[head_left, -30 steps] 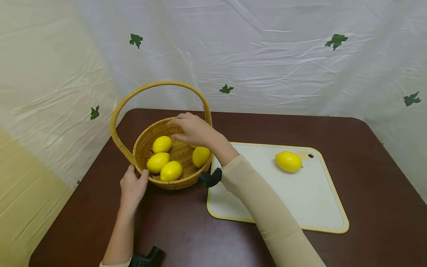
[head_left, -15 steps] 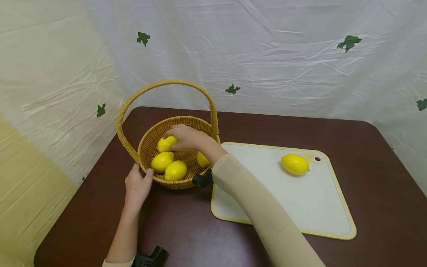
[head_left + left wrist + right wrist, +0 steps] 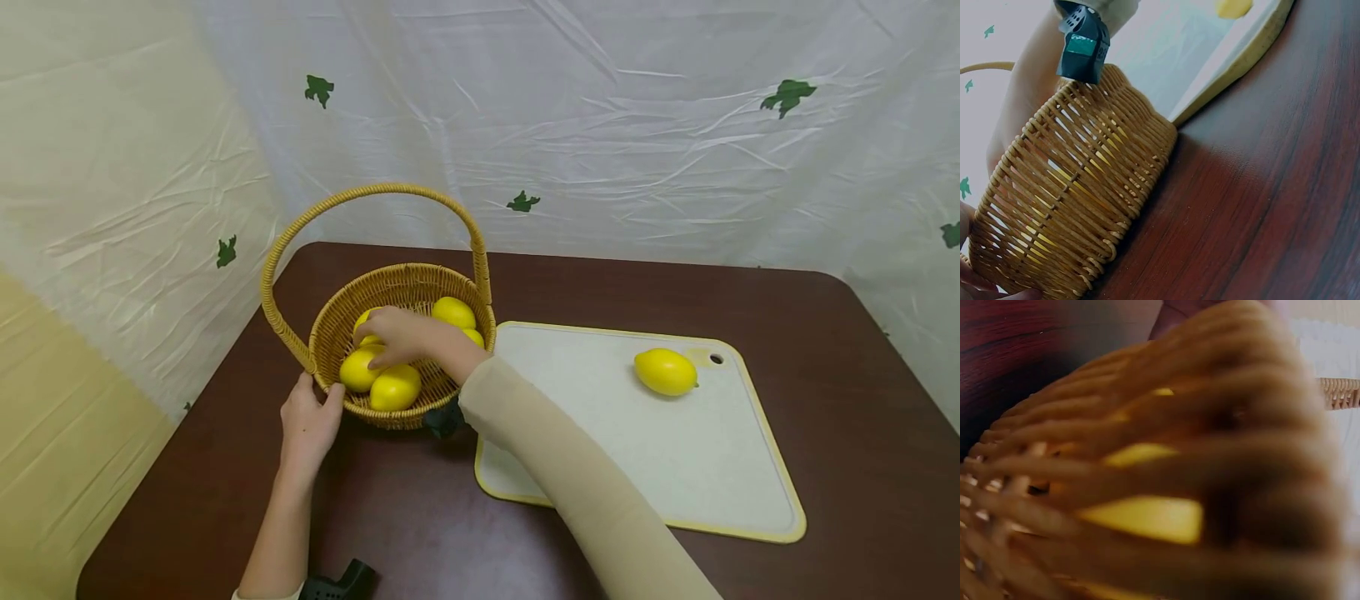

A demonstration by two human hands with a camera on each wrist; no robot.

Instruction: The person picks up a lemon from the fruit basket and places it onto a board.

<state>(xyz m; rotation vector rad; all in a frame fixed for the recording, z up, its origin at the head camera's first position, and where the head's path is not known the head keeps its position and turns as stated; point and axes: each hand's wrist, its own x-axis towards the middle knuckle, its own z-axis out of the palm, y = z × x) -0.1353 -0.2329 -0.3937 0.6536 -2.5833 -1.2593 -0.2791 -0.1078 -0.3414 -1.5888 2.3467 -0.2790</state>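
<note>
My left hand grips the left front rim of the yellow wicker basket, thumb on the rim. Inside it, my right hand bends its fingers and thumb about a lemon on the left side. A rear lemon is partly hidden behind those fingers. Another lemon lies at the front, and a further lemon at the right, with one more partly covered by my wrist. Close up in the right wrist view, the basket wall lets yellow show through its gaps.
To the basket's right lies a white cutting board with a yellow edge. A single lemon rests on it, near the hole. The dark brown table carries everything. Behind hangs a white curtain with green leaf shapes.
My right hand has lowered into the basket and come nearer, from above the rear lemon to the left lemon. The right-hand lemons are more exposed. My left hand keeps its hold.
</note>
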